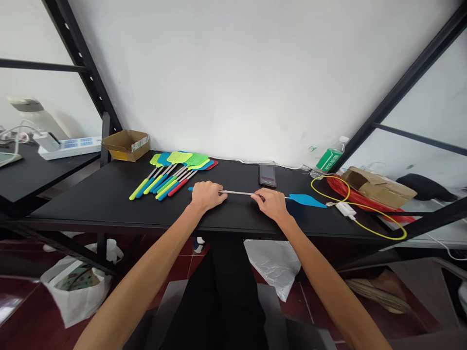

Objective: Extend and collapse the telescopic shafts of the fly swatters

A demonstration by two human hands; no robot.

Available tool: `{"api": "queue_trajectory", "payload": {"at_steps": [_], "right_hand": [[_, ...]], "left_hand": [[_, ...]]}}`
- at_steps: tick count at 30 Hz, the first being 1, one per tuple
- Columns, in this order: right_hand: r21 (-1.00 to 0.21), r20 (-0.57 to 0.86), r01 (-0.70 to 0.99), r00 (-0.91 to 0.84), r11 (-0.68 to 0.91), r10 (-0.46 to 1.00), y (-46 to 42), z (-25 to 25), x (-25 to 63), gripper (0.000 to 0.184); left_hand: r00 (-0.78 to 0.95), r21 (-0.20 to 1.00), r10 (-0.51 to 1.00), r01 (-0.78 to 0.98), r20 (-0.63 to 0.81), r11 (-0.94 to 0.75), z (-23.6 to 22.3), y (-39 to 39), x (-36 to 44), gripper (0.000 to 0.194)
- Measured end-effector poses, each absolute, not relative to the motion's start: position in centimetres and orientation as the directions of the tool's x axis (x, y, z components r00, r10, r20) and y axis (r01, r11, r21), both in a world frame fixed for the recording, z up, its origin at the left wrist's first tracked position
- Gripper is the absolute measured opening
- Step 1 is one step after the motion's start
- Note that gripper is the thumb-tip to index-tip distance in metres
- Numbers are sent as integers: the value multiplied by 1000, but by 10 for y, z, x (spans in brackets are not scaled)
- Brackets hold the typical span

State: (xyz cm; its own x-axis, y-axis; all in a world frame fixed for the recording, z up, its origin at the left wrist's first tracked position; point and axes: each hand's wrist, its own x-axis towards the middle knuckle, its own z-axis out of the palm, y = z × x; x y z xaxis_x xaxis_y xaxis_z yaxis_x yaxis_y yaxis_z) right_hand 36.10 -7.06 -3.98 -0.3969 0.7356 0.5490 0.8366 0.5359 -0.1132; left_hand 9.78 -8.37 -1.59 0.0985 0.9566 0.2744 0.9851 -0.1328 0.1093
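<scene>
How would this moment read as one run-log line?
held: blue swatter; left hand: gripping handle end; right hand: gripping shaft near head; other swatters: piled at left; phone: farther back

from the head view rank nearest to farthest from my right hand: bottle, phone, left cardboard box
1. Smartphone, just beyond the right hand
2. Green-labelled plastic bottle, to its right, near the wall
3. Open cardboard box, at the desk's far left

Blue blazed on the long plastic swatter (306, 200), its slim metal rod (239, 193) gleamed silver, the rectangular tabletop (98, 194) plain black!
</scene>
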Motion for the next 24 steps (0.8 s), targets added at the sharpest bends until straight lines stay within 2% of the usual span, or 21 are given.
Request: {"api": "queue_trajectory", "payload": {"at_steps": [7,24], "right_hand": [[-114,526,849,-389,516,756,-72,-37,362,40],[-98,540,838,-408,537,736,-71,-39,360,37]], "left_hand": [[248,88,927,955,282,-282,-15,-85,96,45],[365,114,874,901,319,-418,-19,-87,98,38]]}}
